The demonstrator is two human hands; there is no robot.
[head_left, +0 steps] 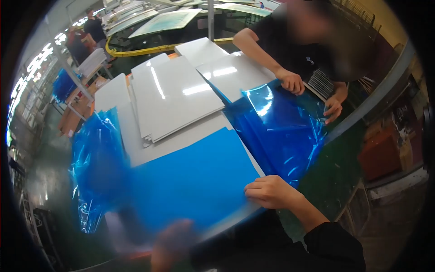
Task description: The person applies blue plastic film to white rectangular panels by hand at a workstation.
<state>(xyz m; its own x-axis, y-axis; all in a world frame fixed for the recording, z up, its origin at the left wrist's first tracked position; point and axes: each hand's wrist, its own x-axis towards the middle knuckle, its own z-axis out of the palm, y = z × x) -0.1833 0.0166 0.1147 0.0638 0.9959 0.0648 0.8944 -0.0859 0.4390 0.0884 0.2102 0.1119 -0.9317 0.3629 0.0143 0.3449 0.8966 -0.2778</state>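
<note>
A flat sheet with a matte blue surface (195, 172) lies in front of me on the table, over pale panels. My right hand (271, 192) is closed at its right corner, with thumb and fingers pinching the edge. Motion smears my left hand (174, 240) at the near edge of the blue sheet. Its fingers cannot be made out, nor whether it touches the sheet. Crumpled, shiny blue film (99, 167) hangs over the table's left side. More glossy blue film (281, 122) spreads at the right.
White glossy panels (176, 99) are stacked in the middle of the table. Across from me, a co-worker's hands (292, 82) are at the right-hand film. A metal post (367, 102) slants at the right. Other people (93, 29) and more panels (165, 22) are farther back.
</note>
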